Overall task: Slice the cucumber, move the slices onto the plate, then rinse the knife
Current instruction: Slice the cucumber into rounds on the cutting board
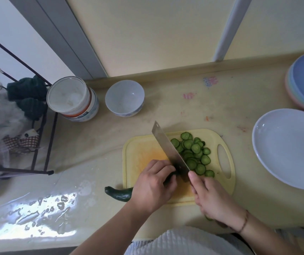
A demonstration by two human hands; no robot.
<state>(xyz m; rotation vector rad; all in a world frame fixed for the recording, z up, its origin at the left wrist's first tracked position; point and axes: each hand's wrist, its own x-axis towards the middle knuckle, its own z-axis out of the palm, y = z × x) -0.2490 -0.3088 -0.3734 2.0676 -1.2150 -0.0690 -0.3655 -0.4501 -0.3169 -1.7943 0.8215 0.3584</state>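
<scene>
Left hand [154, 186] pins cucumber [119, 194] on board [226, 179]; right hand [212, 197] holds knife [167, 148] beside slices [195, 153].

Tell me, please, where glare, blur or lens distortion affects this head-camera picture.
Head view: strong glare on the wet plastic sheet at lower left; wide-angle bending of the wall strips and the counter edge; the white plate and the frame edges look soft; the knife and cucumber slices are fairly sharp.

We see a brushed-metal knife [167, 148] blade, a matt yellow plastic cutting board [226, 173], a glossy white plate [276, 162], and wet-looking cucumber slices [195, 153].
</scene>
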